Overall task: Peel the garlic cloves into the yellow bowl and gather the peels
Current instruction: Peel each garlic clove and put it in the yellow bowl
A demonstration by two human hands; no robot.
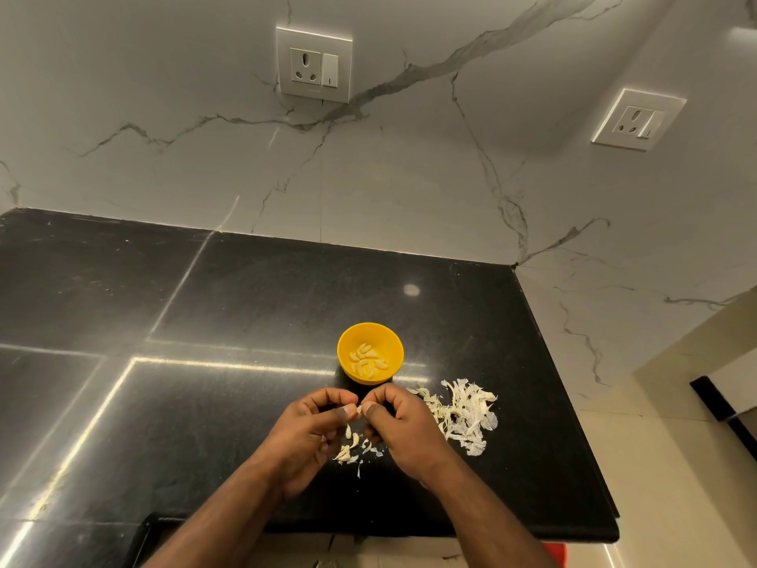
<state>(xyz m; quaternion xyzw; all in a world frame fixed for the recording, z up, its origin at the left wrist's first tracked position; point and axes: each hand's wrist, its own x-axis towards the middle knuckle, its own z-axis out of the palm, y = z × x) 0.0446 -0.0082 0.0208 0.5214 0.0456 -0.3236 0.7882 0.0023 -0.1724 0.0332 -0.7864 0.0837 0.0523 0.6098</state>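
A small yellow bowl [346,351] stands on the black counter and holds several peeled garlic cloves [367,359]. Just in front of it, my left hand [311,432] and my right hand [403,430] meet fingertip to fingertip and together pinch one garlic clove [359,409] above the counter. Below the hands lie a few unpeeled cloves and skin scraps [351,448]. A pile of white papery peels [465,414] is spread on the counter to the right of my right hand.
The black granite counter [229,305] ends at a right edge near the peel pile and a front edge under my forearms. A marble wall with two power sockets [314,65] rises behind. Something red [557,553] shows below the counter's front edge.
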